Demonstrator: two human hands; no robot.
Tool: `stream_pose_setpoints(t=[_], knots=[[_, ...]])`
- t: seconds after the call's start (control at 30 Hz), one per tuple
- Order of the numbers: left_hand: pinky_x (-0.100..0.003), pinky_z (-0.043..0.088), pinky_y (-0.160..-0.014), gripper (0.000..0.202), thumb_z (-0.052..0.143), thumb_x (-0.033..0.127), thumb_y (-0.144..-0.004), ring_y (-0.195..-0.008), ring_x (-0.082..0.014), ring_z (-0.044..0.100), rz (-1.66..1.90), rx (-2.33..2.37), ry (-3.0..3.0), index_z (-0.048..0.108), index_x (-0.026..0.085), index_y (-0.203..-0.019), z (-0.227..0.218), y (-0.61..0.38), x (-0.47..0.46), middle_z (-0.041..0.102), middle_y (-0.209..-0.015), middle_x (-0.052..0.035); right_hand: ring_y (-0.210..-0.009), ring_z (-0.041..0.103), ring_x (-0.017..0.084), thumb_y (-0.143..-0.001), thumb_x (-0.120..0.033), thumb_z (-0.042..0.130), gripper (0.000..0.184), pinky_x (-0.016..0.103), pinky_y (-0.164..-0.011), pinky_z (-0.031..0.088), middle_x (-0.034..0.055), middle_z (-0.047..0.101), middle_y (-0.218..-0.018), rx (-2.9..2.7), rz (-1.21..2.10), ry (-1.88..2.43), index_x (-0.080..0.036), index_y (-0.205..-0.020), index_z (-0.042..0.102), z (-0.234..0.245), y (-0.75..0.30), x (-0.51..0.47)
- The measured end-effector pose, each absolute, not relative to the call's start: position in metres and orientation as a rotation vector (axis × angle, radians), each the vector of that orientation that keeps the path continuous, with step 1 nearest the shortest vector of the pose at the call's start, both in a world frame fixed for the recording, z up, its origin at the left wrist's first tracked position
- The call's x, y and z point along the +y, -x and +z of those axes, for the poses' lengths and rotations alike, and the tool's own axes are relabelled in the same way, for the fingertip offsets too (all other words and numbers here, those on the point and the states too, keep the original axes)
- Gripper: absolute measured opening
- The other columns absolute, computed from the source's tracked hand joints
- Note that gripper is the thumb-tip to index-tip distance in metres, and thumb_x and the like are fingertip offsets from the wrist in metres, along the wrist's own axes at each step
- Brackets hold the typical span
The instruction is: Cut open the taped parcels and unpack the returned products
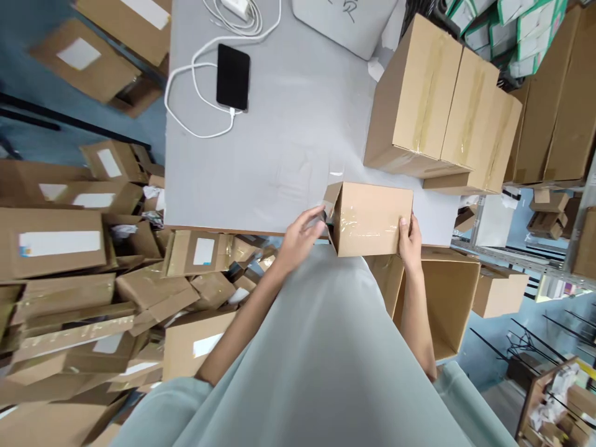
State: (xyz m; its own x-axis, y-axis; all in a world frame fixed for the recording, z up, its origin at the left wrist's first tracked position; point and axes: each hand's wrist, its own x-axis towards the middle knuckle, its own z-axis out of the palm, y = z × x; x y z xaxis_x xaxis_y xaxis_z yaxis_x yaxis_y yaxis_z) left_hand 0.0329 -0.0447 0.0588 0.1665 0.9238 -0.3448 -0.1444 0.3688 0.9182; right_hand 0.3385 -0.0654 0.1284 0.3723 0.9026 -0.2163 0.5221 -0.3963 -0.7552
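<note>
A small brown cardboard box [372, 217], sealed with clear tape, sits at the near edge of the grey table [288, 161]. My right hand [410, 242] grips its right side. My left hand [302, 234] is at the box's left end, fingers on a dark object by an open flap; what that object is I cannot tell. A pale green garment covers my body below.
Two taller taped boxes [442, 105] stand on the table's right part. A black phone [233, 76] with a white cable [195, 93] lies farther back. Several cardboard boxes [93, 279] are piled on the floor at left. An open carton [442, 304] stands below right.
</note>
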Motion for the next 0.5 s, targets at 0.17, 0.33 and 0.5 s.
stream_pose_setpoints(t=[0.17, 0.33, 0.5], knots=[[-0.056, 0.053, -0.126, 0.066, 0.06, 0.074, -0.104, -0.151, -0.0386, 0.063, 0.698, 1.477, -0.588, 0.073, 0.017, -0.132, -0.001, -0.034, -0.022, 0.069, -0.157, -0.0211, -0.14, 0.069, 0.033, -0.112, -0.074, 0.048, 0.067, 0.053, -0.123, 0.055, 0.016, 0.075, -0.148, -1.208, 0.782, 2.006, -0.023, -0.149, 0.07, 0.119, -0.354, -0.067], [-0.062, 0.051, -0.124, 0.061, 0.064, 0.075, -0.1, -0.143, -0.0444, 0.067, 0.546, 1.523, -0.541, 0.074, 0.016, -0.112, -0.034, -0.062, -0.004, 0.076, -0.141, -0.0246, -0.131, 0.072, 0.033, -0.108, -0.08, 0.049, 0.069, 0.053, -0.116, 0.058, 0.0164, 0.079, -0.138, -1.123, 0.782, 2.01, -0.022, -0.137, 0.074, 0.107, -0.404, -0.067], [-0.052, 0.058, -0.116, 0.066, 0.062, 0.078, -0.1, -0.134, -0.0361, 0.074, 0.554, 1.4, -0.544, 0.075, 0.019, -0.127, -0.029, -0.1, 0.0, 0.079, -0.142, -0.019, -0.125, 0.074, 0.033, -0.105, -0.083, 0.05, 0.073, 0.053, -0.112, 0.059, 0.0173, 0.08, -0.135, -1.047, 0.807, 2.019, -0.02, -0.131, 0.075, 0.093, -0.455, -0.069]])
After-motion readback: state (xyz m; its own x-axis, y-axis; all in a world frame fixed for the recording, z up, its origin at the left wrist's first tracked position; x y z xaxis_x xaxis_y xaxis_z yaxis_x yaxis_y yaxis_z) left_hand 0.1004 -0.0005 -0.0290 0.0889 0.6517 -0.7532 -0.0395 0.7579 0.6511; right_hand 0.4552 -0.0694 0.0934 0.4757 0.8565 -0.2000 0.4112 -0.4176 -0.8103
